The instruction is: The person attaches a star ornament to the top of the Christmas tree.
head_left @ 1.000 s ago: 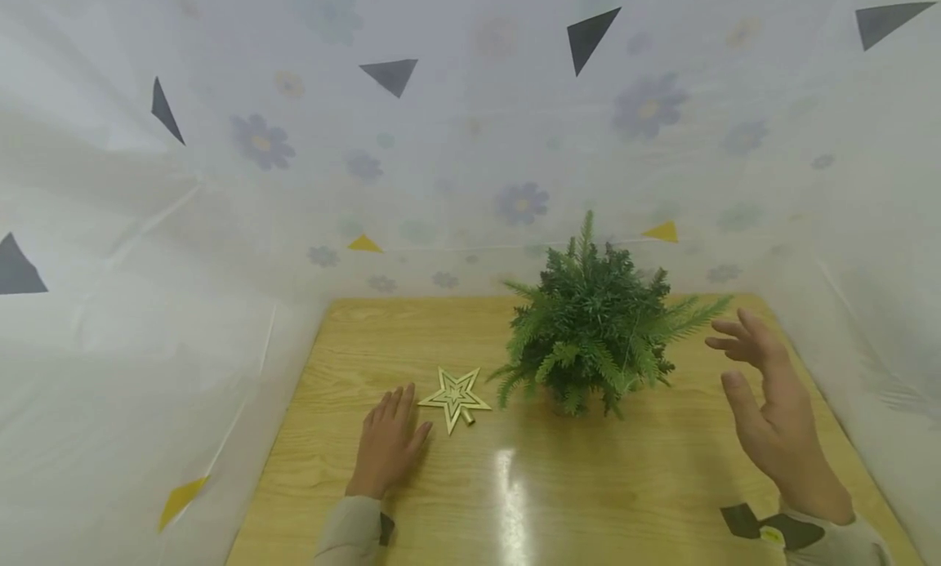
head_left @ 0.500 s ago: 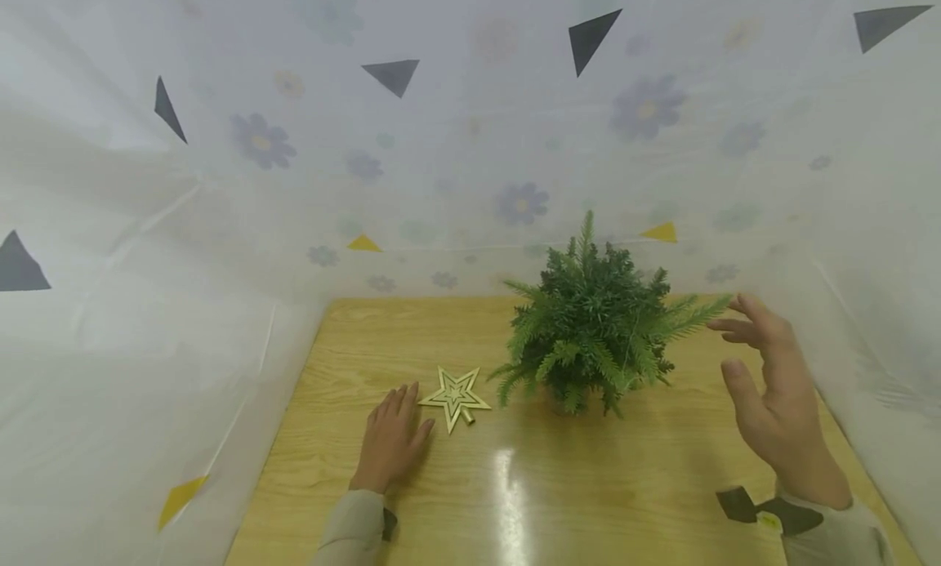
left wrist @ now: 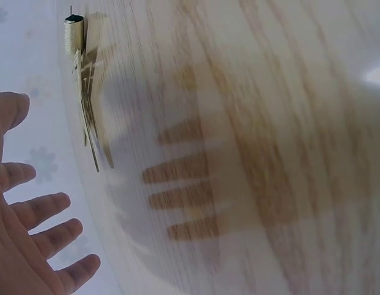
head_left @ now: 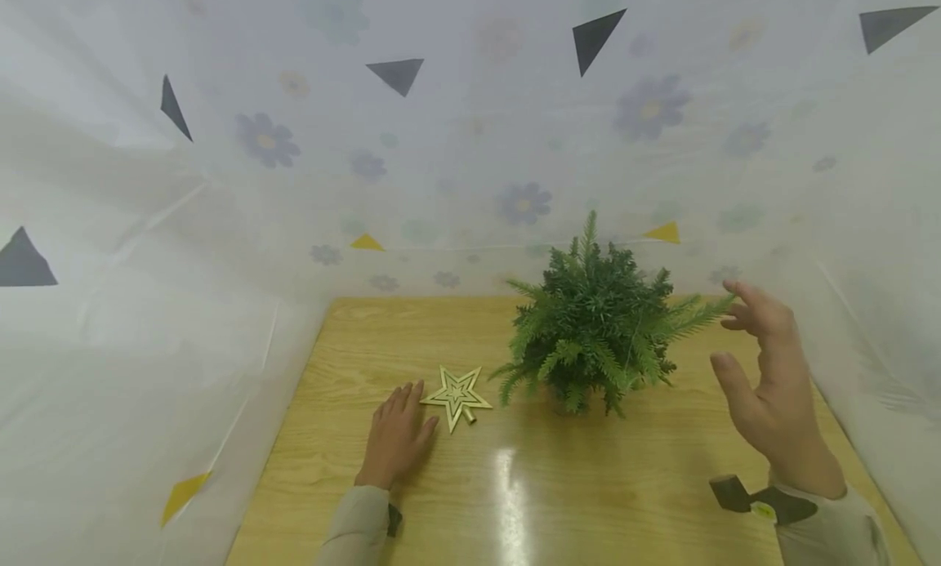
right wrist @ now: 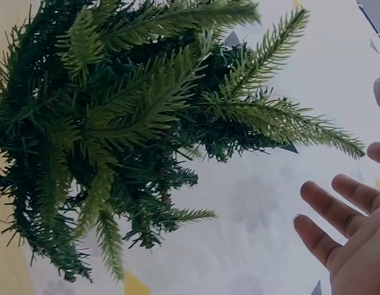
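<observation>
A small artificial Christmas tree [head_left: 595,321] stands on the wooden table, right of centre; its base is mostly hidden by the branches. Left of it lies a gold star tree topper [head_left: 457,394] with a short tube at its lower point. My left hand [head_left: 397,435] hovers just left of the star with fingers extended; the left wrist view shows this hand [left wrist: 30,221] apart from the table, holding nothing. Beside the tree's right branches my right hand [head_left: 779,386] is raised, fingers spread and slightly bent. In the right wrist view that hand [right wrist: 356,239] holds nothing.
The wooden table [head_left: 353,329] is enclosed by a white flower-patterned sheet [head_left: 456,166] at the back and sides. Black and yellow triangles are stuck on the sheet. A bright reflection lies on the table's front part.
My right hand has moved a little up and left, towards the tree's right branch tip. The left hand has shifted slightly right and up. The tree and star have stayed in place.
</observation>
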### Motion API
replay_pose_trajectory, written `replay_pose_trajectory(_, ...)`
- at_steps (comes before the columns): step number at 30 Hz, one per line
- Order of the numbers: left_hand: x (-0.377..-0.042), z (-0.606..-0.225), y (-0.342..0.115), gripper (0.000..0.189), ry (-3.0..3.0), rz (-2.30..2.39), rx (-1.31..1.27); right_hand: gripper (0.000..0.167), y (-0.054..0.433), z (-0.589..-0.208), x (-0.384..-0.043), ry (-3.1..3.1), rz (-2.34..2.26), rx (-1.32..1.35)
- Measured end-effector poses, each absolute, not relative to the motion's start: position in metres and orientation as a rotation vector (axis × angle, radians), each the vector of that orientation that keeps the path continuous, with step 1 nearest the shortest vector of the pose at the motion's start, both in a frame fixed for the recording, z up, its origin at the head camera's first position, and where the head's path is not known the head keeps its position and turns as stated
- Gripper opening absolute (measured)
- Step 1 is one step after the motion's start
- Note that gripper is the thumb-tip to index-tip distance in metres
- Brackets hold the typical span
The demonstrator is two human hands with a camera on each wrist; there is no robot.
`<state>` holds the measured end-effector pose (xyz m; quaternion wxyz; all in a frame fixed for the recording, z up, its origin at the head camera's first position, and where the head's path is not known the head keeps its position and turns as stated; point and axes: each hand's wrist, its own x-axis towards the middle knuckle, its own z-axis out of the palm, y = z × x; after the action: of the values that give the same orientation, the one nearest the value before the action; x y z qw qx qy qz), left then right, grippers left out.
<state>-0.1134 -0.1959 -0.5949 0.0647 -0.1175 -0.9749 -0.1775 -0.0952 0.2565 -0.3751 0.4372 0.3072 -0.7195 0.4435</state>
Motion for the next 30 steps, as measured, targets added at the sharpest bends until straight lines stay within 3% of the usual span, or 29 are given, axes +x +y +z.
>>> replay_pose_trajectory(30, -0.115, -0.602, -0.188, 0.068, -2.918, -0.532, -0.387, 0.063, 0.231, -0.330, -0.101, -1.691, 1.041, 0.764)
